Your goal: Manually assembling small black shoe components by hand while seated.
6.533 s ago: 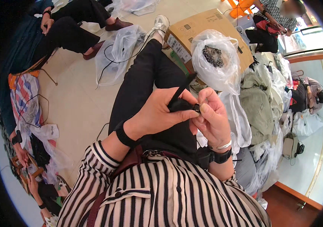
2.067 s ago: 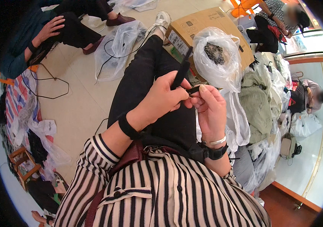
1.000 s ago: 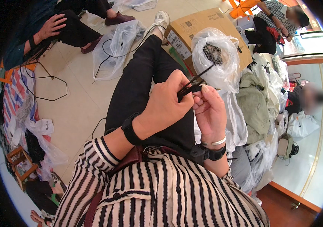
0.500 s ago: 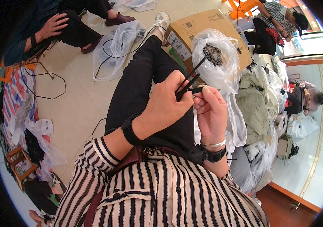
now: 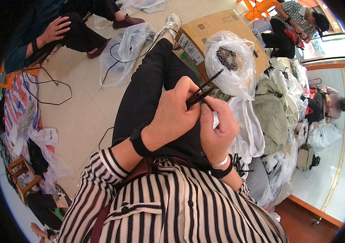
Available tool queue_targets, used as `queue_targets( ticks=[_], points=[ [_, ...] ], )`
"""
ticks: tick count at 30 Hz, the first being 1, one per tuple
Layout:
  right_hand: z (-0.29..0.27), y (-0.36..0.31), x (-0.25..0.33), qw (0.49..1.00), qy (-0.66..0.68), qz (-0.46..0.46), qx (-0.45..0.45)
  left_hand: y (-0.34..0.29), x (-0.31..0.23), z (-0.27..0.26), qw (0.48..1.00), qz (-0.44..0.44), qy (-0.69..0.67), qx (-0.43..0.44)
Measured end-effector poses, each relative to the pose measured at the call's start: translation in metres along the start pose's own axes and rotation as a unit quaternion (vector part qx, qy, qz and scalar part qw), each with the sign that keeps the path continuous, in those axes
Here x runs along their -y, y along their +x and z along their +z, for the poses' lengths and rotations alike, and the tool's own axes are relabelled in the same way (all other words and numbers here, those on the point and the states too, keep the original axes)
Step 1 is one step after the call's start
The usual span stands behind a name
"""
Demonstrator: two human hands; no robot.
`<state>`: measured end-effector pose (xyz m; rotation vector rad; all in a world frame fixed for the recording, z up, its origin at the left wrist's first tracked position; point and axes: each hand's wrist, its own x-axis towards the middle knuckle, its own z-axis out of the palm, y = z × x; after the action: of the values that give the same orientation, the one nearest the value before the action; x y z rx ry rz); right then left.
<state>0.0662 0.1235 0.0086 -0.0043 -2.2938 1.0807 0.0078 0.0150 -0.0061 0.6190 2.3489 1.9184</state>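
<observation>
Ok, blk straps (image 5: pixel 198 96) btwn L fingers (image 5: pixel 186 84)

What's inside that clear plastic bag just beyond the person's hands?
Through the bag's open mouth, a heap of small, dark, metallic-looking pieces shows. Whatever lies beneath the heap is covered, and the bunched, cloudy plastic hides the bottom.

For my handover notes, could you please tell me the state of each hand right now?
Left hand: closed, holding narrow, flat black straps.
Right hand: closed, pinching the same straps; exact grip partly hidden.
</observation>
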Motion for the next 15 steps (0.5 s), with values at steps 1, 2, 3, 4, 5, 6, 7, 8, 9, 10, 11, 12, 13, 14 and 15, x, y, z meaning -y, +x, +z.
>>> queue_targets(
  ticks=[1,2,3,4,5,6,7,8,9,10,11,12,13,14,15],
  points=[
    [0.002,-0.001,-0.002,1.0,0.012,-0.016,-0.003,0.0,0.0,0.0,1.0,0.0,0.0,0.001],
    [0.003,-0.002,-0.003,1.0,0.012,-0.016,-0.004,-0.001,0.001,0.0,1.0,-0.006,-0.012,0.004],
    [0.003,-0.002,-0.004,1.0,0.006,-0.031,-0.003,-0.001,0.001,0.0,1.0,-0.013,-0.024,0.007],
    [0.004,-0.003,-0.005,0.999,0.0,-0.046,-0.003,0.0,0.001,0.0,1.0,-0.012,-0.024,0.008],
    [0.004,-0.004,-0.006,0.999,0.001,-0.046,-0.003,0.0,0.001,0.0,0.999,0.0,-0.042,0.0],
    [0.005,-0.005,-0.006,0.999,0.011,-0.049,-0.002,0.001,0.001,0.0,0.998,0.012,-0.06,-0.008],
    [0.005,-0.006,-0.006,0.998,0.022,-0.051,-0.001,0.001,0.003,-0.001,0.998,0.013,-0.059,-0.008],
    [0.004,-0.007,-0.007,0.998,0.021,-0.052,-0.002,0.002,0.007,-0.003,0.996,0.028,-0.086,0.003],
    [0.003,-0.007,-0.007,0.999,0.015,-0.051,0.002,0.002,0.009,-0.004,0.993,0.043,-0.112,0.013],
    [0.002,-0.007,-0.007,0.999,0.008,-0.051,0.006,0.002,0.009,-0.004,0.993,0.044,-0.112,0.014],
    [0.001,-0.007,-0.008,0.999,0.008,-0.05,0.005,0.001,0.004,-0.005,0.986,-0.017,-0.165,0.034],
    [0.001,-0.007,-0.01,0.998,-0.012,-0.061,0.008,0.001,0.001,-0.006,0.972,-0.078,-0.216,0.054],
    [0.0,-0.006,-0.011,0.997,-0.032,-0.071,0.011,0.0,-0.002,-0.007,0.972,-0.078,-0.215,0.055],
    [0.0,-0.006,-0.012,0.997,-0.032,-0.071,0.01,0.0,-0.004,-0.007,0.972,-0.069,-0.219,0.057],
    [0.001,-0.006,-0.014,0.998,-0.026,-0.056,0.008,0.0,-0.004,-0.008,0.971,-0.06,-0.222,0.059]
  ],
)
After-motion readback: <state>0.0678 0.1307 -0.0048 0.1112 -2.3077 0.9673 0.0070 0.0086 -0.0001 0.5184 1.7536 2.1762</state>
